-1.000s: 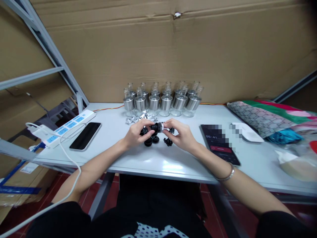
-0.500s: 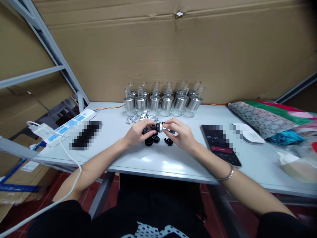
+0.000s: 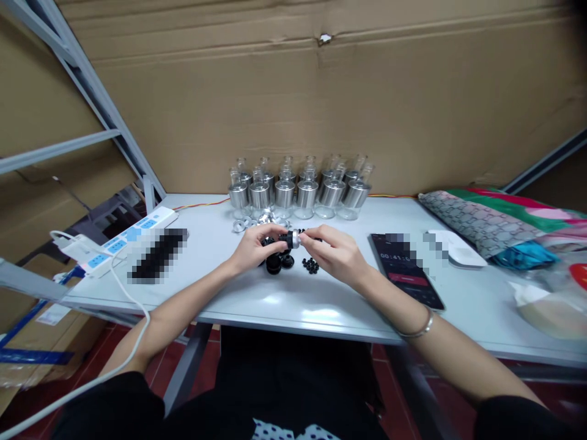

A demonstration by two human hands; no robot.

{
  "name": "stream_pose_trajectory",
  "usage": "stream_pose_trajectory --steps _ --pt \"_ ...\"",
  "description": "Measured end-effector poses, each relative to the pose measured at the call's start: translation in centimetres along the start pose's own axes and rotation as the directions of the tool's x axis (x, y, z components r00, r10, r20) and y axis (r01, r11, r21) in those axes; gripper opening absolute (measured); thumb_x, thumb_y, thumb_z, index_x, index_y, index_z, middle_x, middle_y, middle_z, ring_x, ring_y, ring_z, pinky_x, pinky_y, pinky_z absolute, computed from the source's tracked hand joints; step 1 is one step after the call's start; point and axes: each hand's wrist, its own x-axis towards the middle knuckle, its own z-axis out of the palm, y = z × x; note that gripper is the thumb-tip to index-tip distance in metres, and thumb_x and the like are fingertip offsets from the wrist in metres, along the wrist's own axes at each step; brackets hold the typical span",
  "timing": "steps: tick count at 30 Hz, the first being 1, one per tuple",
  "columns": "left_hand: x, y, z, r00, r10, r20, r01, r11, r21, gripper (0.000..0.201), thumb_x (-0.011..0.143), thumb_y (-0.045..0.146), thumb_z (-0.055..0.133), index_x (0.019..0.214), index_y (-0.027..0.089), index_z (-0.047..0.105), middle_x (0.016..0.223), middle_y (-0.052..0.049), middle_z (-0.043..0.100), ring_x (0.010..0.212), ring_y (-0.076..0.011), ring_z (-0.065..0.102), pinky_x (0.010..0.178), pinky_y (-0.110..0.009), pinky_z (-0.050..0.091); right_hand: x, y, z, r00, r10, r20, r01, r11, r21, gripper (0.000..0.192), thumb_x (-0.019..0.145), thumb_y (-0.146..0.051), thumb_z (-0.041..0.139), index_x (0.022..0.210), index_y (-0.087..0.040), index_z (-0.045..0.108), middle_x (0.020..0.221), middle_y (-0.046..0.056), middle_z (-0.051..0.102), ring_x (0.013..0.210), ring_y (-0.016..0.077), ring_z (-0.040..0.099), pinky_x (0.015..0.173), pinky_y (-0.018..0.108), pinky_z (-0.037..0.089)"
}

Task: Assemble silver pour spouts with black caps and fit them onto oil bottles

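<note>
- I see a white table [image 3: 293, 299] set against a cardboard wall, with glass bottles [image 3: 296, 190] in rows at the back.
- My left hand [image 3: 255, 248] and right hand [image 3: 333, 252] are both closed on a small black-and-silver cap [image 3: 291, 239], held between them just above the table.
- Loose black caps [image 3: 279, 263] lie just beneath it.
- A phone [image 3: 406, 269] lies to the right.

White power strip [image 3: 131, 235], patterned cloth [image 3: 481, 217]

Single head-worn view, forward and downward, close over the white table [image 3: 293, 299].
</note>
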Motion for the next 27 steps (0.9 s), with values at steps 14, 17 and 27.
stream_pose_trajectory --steps 14,17,27 --pt "4.3 1.5 -0.2 0.978 0.164 -0.130 -0.166 0.986 -0.003 0.025 0.082 0.037 0.062 0.093 0.014 0.063 0.085 -0.005 0.062 0.075 -0.0131 0.057 0.068 -0.025 0.048 3.5 1.1 -0.7 0.958 0.281 -0.066 -0.270 0.953 0.136 0.010 0.087 -0.020 0.053 0.086 -0.020 0.063 0.078 0.006 0.068 0.068 0.0150 0.064 0.060 0.026 0.051" --pt "3.9 0.8 0.0 0.964 0.226 -0.137 -0.213 0.971 0.106 0.021 0.085 0.034 0.059 0.093 0.015 0.063 0.088 -0.006 0.063 0.081 -0.0148 0.058 0.072 -0.027 0.048 3.2 1.4 -0.1 0.953 0.300 -0.043 -0.286 0.936 0.204 0.009 0.086 -0.021 0.053 0.083 -0.020 0.062 0.075 0.005 0.068 0.066 0.0153 0.063 0.060 0.026 0.050" --pt "1.9 0.2 0.7 0.930 0.351 -0.106 -0.300 0.895 0.330 0.016 0.088 0.026 0.054 0.097 0.016 0.062 0.089 -0.005 0.064 0.077 -0.0128 0.060 0.071 -0.026 0.049 1.5 1.0 1.0 0.906 0.418 0.068 -0.419 0.860 0.291 0.006 0.085 -0.021 0.054 0.082 -0.018 0.058 0.074 0.004 0.063 0.065 0.0145 0.058 0.059 0.026 0.046"
